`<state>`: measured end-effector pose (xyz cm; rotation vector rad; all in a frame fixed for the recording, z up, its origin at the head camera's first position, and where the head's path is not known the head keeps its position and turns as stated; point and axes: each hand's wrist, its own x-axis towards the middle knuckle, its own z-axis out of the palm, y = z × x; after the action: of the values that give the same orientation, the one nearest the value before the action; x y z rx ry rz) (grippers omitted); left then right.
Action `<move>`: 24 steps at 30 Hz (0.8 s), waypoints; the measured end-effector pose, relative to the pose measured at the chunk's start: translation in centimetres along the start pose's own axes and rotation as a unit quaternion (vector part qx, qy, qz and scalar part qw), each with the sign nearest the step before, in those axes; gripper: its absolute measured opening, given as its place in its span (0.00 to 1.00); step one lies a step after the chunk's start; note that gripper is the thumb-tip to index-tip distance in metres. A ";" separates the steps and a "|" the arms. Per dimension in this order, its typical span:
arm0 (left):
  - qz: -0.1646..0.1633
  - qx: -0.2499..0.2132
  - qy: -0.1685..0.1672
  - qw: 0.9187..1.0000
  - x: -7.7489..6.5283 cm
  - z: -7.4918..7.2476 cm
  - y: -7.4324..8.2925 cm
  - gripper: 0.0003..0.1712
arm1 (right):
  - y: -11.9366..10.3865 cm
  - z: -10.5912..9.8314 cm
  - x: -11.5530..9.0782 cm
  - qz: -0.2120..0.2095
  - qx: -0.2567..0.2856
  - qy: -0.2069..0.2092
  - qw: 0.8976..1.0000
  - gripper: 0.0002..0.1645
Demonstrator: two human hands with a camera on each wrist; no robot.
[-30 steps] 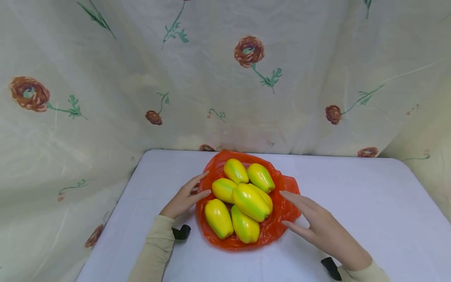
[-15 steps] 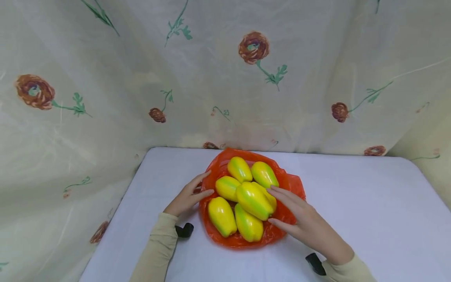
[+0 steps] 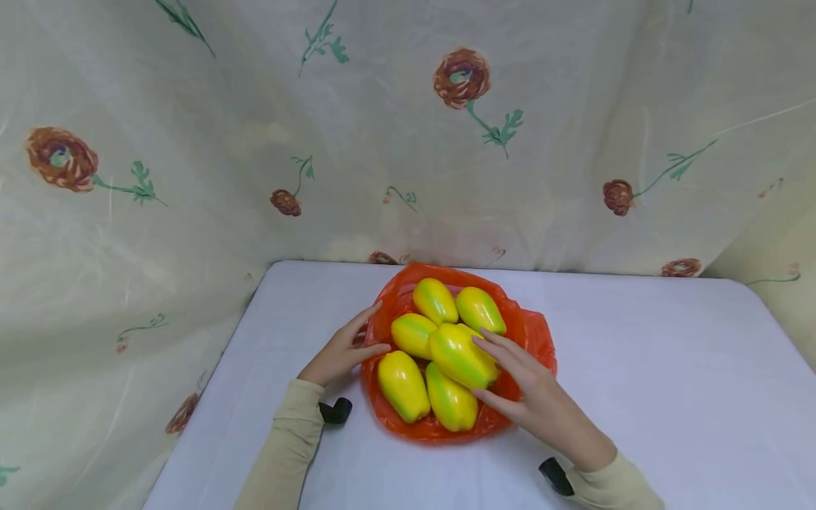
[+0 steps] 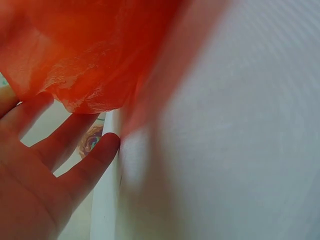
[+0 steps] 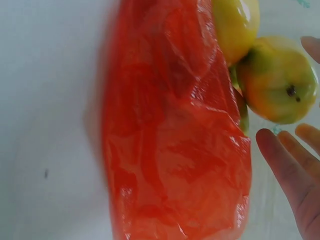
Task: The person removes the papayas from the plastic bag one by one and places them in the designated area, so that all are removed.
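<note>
Several glossy yellow-green papayas lie in an opened red plastic bag (image 3: pixel 538 341) on the table. One papaya (image 3: pixel 457 355) rests on top of the others; in the right wrist view a papaya (image 5: pixel 275 80) shows its round end. My right hand (image 3: pixel 542 400) reaches over the bag's right side, with thumb and fingers spread around the top papaya's right end. Contact with it cannot be made out. At the bag's left rim is my left hand (image 3: pixel 339 356), fingers extended along the outside; in the left wrist view its fingertips (image 4: pixel 45 98) meet the red plastic.
A white-covered table (image 3: pixel 650 368) carries the bag near its far edge. Behind and at the sides hangs a pale curtain (image 3: pixel 382 127) with a flower print. Black straps or mounts (image 3: pixel 556 476) sit at both wrists.
My right hand has moved left, from the bag's right edge to the top papaya. My left hand stays at the left rim. The head view has shifted slightly.
</note>
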<state>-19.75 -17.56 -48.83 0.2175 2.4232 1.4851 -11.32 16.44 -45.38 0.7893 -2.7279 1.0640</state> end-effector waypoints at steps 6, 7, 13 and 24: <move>0.006 0.002 0.002 1.000 0.2 0.0 -0.2 0.48 | -0.1 0.4 0.1 0.011 0.003 0.002 1.000 0.49; 0.006 0.003 0.002 1.000 0.2 0.0 -0.2 0.49 | -0.2 0.5 0.1 0.012 0.004 0.002 1.000 0.48; 0.007 0.006 0.001 1.000 0.1 0.1 -0.2 0.49 | -0.2 0.5 0.2 0.019 0.016 0.000 1.000 0.47; 0.000 0.003 -0.001 1.000 0.0 0.0 0.0 0.49 | -0.1 0.5 0.1 0.020 0.030 0.010 0.999 0.46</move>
<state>-19.72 -17.53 -48.84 0.2212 2.4263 1.4780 -11.34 15.95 -45.69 0.7305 -2.7182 1.1608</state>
